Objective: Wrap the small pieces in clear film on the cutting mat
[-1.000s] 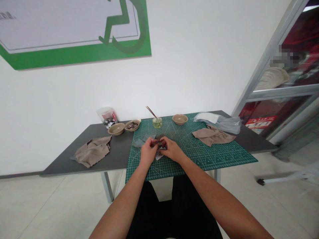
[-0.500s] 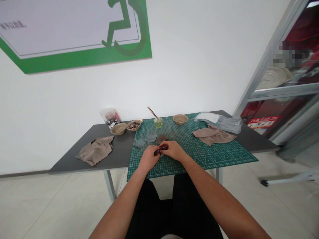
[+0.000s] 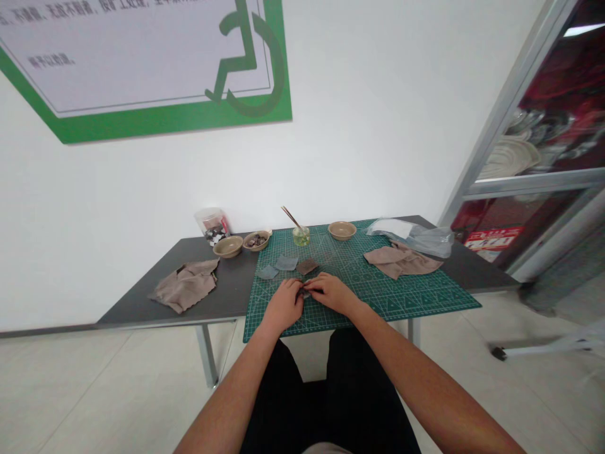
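Note:
My left hand (image 3: 285,303) and my right hand (image 3: 331,292) meet over the near part of the green cutting mat (image 3: 406,290). Their fingers are curled together around a small dark object (image 3: 305,292) that I cannot make out. Just beyond the hands lie two grey square patches (image 3: 278,267) and a brown patch (image 3: 307,266) on the mat.
A grey table (image 3: 227,293) carries a tan cloth (image 3: 185,285) at left, another tan cloth (image 3: 401,260) and a plastic bag (image 3: 412,233) at right. Along the back stand three tan bowls (image 3: 227,246), a clear tub (image 3: 213,224) and a glass (image 3: 301,235) with sticks.
Both hands have drawn nearer to me and lowered onto the mat, uncovering the patches behind them. The view has tilted slightly.

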A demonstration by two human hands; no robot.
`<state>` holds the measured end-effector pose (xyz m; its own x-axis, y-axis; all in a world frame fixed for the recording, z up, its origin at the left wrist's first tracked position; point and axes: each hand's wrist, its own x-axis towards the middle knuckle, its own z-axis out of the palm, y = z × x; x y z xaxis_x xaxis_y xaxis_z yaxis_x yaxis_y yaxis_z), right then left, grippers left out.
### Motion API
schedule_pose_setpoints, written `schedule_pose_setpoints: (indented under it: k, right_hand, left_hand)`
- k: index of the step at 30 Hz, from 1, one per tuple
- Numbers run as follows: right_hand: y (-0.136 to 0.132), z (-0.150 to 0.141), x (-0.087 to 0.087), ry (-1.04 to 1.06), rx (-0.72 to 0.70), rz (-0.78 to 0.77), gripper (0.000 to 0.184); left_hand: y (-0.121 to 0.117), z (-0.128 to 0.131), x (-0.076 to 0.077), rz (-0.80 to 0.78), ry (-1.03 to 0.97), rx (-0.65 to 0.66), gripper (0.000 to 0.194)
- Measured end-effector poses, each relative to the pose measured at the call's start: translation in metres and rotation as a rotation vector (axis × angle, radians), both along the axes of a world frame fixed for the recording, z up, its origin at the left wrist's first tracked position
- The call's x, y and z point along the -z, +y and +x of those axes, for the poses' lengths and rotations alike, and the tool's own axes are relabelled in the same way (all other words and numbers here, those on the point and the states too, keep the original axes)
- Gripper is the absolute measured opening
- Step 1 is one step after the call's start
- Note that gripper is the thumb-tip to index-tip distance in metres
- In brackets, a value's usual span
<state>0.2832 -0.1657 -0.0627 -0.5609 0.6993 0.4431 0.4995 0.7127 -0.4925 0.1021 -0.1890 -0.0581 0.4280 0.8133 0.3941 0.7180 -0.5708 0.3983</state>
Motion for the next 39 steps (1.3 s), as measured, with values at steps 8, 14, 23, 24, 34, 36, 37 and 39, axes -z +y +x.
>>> schedule_pose_setpoints:
  k: [8, 14, 23, 24, 34, 36, 37, 39]
  right_hand:
    - [0.0, 0.0, -0.002, -0.099, 0.028, 0.054, 0.016]
    - [0.0, -0.007, 0.0, -0.112, 0.122, 0.051, 0.013]
    - [-0.002, 0.0, 0.001, -0.172, 0.152, 0.082, 0.009]
    - [-0.002, -0.001, 0.0, -0.177, 0.17, 0.082, 0.009]
    - [-0.006, -0.001, 0.0, -0.208, 0.165, 0.083, 0.011]
    - [-0.005, -0.002, 0.0, -0.209, 0.198, 0.078, 0.012]
    - [-0.006, -0.004, 0.0, -0.209, 0.208, 0.082, 0.012]
    - [-0.008, -0.007, 0.002, -0.21, 0.205, 0.1, 0.013]
  left_hand:
    - [-0.001, -0.003, -0.001, -0.022, 0.091, 0.009, 0.027]
    - [0.005, -0.011, -0.003, -0.068, 0.093, 0.068, 0.034]
    - [0.006, -0.011, -0.003, -0.087, 0.093, 0.063, 0.033]
    - [0.006, -0.011, -0.003, -0.087, 0.091, 0.061, 0.034]
    - [0.004, -0.01, -0.006, -0.082, 0.097, 0.044, 0.033]
    - [0.004, -0.009, -0.005, -0.078, 0.096, 0.041, 0.034]
    - [0.004, -0.009, -0.005, -0.078, 0.094, 0.041, 0.034]
    - [0.004, -0.009, -0.004, -0.076, 0.09, 0.042, 0.033]
